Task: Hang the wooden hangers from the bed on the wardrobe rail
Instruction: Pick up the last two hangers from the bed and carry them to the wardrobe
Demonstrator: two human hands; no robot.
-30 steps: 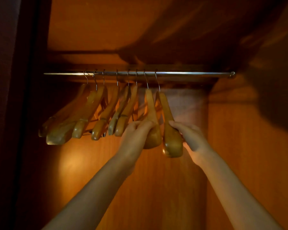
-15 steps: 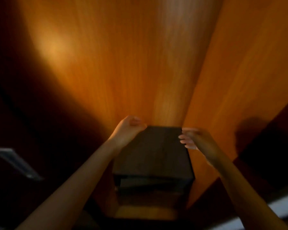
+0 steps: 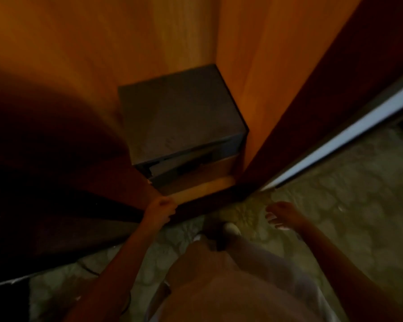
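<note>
No hanger and no rail are in view; the camera looks down at the wardrobe's bottom and the floor. My left hand [image 3: 159,211] hangs loosely curled in front of the wardrobe's dark front edge and holds nothing. My right hand [image 3: 283,216] is over the carpet with its fingers spread and empty. The picture is dim and blurred.
A dark box-like safe [image 3: 179,117] stands in the wardrobe's right corner against the orange wooden wall [image 3: 261,66]. A sliding door's pale edge [image 3: 349,135] runs diagonally at right. Patterned carpet [image 3: 347,205] covers the floor; my legs and a white shoe [image 3: 230,228] show below.
My hands let go of the two hangers on the rail and dropped down. The view swung from the rail down to the wardrobe floor and carpet.
</note>
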